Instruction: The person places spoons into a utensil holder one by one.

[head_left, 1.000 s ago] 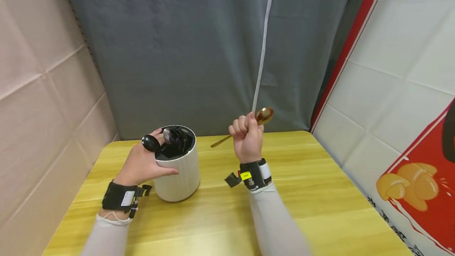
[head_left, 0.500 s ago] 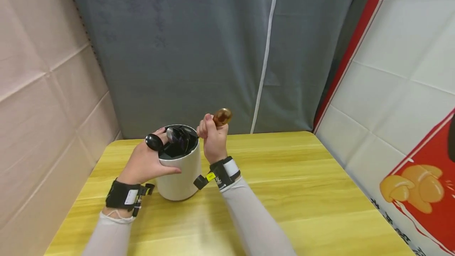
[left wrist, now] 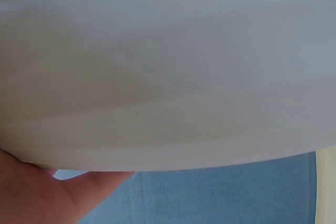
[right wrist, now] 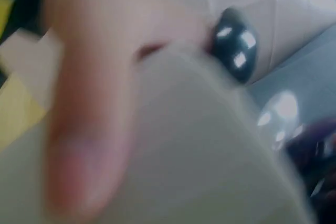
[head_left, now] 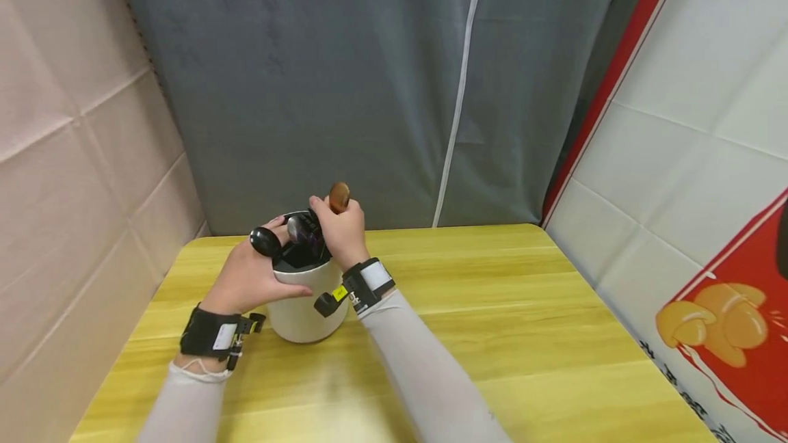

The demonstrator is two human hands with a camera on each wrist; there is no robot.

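A white cylindrical utensil holder (head_left: 304, 316) with a dark inside stands on the table at centre-left. My left hand (head_left: 246, 279) grips its left side, the thumb lying across the front below the rim; the other fingers are mostly hidden behind it. Its pale wall (left wrist: 184, 77) fills most of the left wrist view. My right hand (head_left: 345, 234) holds a gold spoon (head_left: 339, 197) at the holder's right rim, bowl up; the handle is hidden below the hand. A black spoon (head_left: 265, 243) and a silver spoon (head_left: 297, 227) stick out of the holder, leaning left.
The wooden table (head_left: 492, 320) has a grey curtain (head_left: 338, 87) hanging behind its back edge. Pale quilted panels (head_left: 80, 190) flank it on the left, and a white and red printed panel (head_left: 677, 156) on the right.
My right hand has carried the gold spoon leftward from right of the holder to its rim, and the spoon has turned from slanted to nearly upright. The left hand keeps its grip.
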